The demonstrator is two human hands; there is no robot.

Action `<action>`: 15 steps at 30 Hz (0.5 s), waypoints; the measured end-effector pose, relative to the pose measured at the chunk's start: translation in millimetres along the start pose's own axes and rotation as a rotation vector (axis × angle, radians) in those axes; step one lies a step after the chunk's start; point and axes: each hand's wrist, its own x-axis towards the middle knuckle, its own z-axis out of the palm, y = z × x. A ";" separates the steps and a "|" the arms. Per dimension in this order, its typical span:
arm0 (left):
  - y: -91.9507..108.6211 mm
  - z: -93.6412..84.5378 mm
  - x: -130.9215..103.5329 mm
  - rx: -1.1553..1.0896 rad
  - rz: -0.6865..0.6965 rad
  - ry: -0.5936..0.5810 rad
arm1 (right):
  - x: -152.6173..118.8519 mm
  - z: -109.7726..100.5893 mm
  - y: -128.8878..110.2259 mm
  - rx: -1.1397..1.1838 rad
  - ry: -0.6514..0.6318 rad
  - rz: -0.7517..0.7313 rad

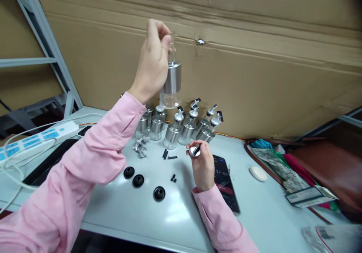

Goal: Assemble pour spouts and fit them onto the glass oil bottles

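My left hand is raised in front of the cardboard, its fingers closed on the neck of a glass bottle with a steel sleeve. The bottle hangs upright above the others, and its neck has no spout on it. Lower down, over the table, my right hand pinches a pourer spout with a white-silver disc and a black piece. Behind the hands stand several bottles with pourer spouts. Metal spout parts lie to the left of them.
Black round stoppers, tiny black caps and black strips lie on the table. A lit phone is beside my right wrist. Farther right are a white oval object and a brown bag. A power strip lies left.
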 end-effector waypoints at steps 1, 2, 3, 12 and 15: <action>3.5 -1.7 -8.3 -0.063 0.013 0.053 | 0.3 -0.6 1.5 -0.032 0.001 -0.018; 7.5 -3.2 -17.7 -0.097 0.012 0.092 | 0.4 -1.0 3.3 -0.071 -0.004 -0.036; 12.0 -4.6 -28.3 -0.114 -0.011 0.090 | 0.5 -1.3 5.4 -0.114 -0.014 -0.049; 39.3 -18.5 -142.5 -0.189 -0.224 -0.203 | 2.8 -3.2 28.9 -0.162 -0.170 0.140; 38.9 -21.0 -172.2 -0.222 -0.255 -0.248 | 3.7 -5.3 33.3 -0.175 -0.145 0.129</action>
